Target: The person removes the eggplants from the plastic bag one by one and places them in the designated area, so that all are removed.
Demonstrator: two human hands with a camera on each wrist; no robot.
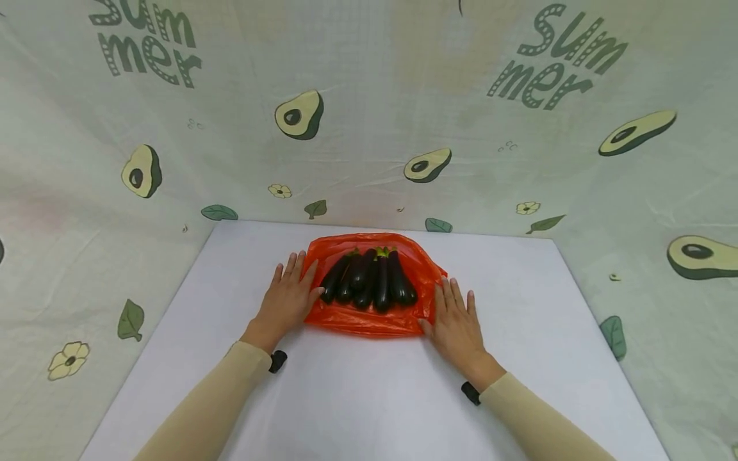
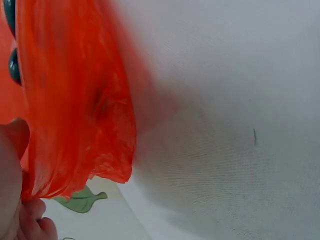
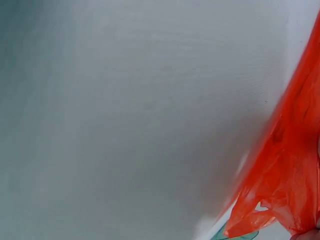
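Observation:
Several dark, glossy eggplants (image 1: 382,288) lie side by side in a red plastic bag (image 1: 357,325), stems toward the back. The bag's mouth is spread wide around them. My left hand (image 1: 285,298) rests at the bag's left side, fingers extended and thumb toward the inner edge. At the right side my right hand (image 1: 458,326) touches the bag with straight fingers. The left wrist view shows the bag's red wall (image 2: 75,100) beside my thumb and fingertips. Only a crumpled part of the bag (image 3: 285,175) shows in the right wrist view, with the right hand mostly cut off.
Beneath everything is a white tabletop (image 1: 369,397). A pale cloth (image 1: 369,115) printed with avocados, leaves and lettering hangs behind the table and along both sides. Each wrist wears a black band (image 1: 278,361).

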